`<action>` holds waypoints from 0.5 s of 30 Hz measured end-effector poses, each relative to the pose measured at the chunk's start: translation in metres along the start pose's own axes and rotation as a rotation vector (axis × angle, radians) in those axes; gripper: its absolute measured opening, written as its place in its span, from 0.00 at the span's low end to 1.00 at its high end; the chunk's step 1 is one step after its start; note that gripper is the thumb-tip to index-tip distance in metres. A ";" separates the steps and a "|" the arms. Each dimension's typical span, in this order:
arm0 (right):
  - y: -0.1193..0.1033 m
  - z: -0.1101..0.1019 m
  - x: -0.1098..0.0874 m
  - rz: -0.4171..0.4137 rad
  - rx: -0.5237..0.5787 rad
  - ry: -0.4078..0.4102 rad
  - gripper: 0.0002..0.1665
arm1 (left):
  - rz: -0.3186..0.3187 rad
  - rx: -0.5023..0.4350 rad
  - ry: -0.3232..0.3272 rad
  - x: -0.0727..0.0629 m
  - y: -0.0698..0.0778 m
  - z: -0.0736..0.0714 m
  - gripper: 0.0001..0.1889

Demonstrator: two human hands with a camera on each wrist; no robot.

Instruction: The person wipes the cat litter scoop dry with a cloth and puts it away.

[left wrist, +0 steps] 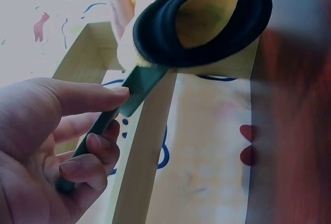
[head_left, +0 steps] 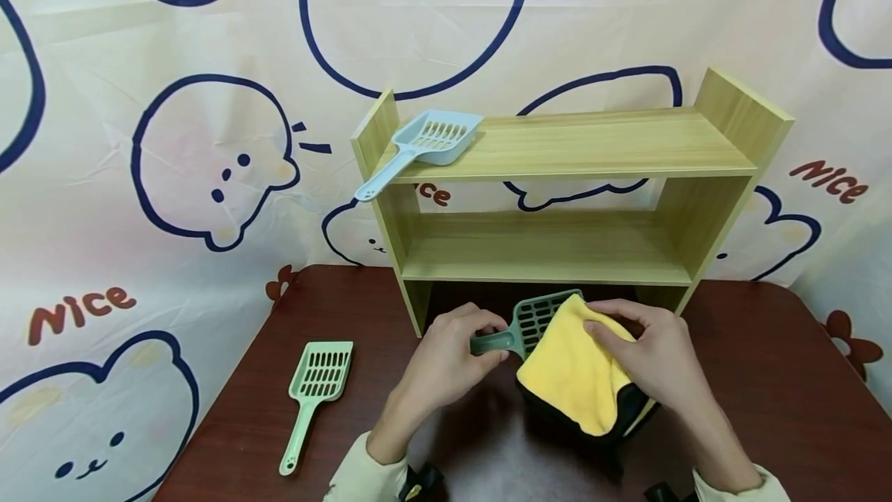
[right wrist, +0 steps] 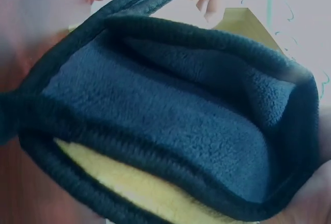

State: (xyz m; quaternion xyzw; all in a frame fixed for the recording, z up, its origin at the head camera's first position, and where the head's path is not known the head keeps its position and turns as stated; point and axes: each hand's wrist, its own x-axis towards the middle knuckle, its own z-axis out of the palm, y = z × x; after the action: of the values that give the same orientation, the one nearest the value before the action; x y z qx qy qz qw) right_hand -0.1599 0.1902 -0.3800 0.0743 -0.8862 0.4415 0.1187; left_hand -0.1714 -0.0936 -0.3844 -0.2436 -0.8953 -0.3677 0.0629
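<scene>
A dark green slotted litter scoop [head_left: 535, 324] is held in the air by my left hand [head_left: 453, 355], whose thumb and fingers grip its handle. In the left wrist view the fingers curl round that handle [left wrist: 93, 133]. My right hand [head_left: 658, 351] holds a folded yellow cloth [head_left: 574, 370] with a dark edge and grey-blue back against the scoop's head. The cloth covers part of the slotted head. In the right wrist view the cloth [right wrist: 170, 105] fills most of the frame and hides the scoop's head.
A light green litter scoop [head_left: 321, 370] lies on the dark red-brown table [head_left: 753, 393] at the left. A light blue scoop [head_left: 435, 136] rests on the top shelf of a wooden rack [head_left: 543, 250], its handle sticking out past the front left. Behind hangs a bear-patterned backdrop [head_left: 230, 37].
</scene>
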 end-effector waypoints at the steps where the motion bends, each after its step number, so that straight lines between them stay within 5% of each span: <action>1: 0.001 -0.002 0.000 -0.004 0.001 0.010 0.14 | 0.007 -0.003 -0.002 0.000 -0.001 -0.002 0.11; 15: 0.004 -0.012 0.003 -0.002 -0.035 0.036 0.16 | 0.016 0.003 -0.013 0.000 -0.007 -0.012 0.12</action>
State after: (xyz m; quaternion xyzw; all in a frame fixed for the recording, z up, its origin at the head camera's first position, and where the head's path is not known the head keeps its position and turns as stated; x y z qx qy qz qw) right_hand -0.1617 0.2025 -0.3755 0.0649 -0.8915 0.4271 0.1363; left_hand -0.1759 -0.1062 -0.3797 -0.2530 -0.8942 -0.3644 0.0605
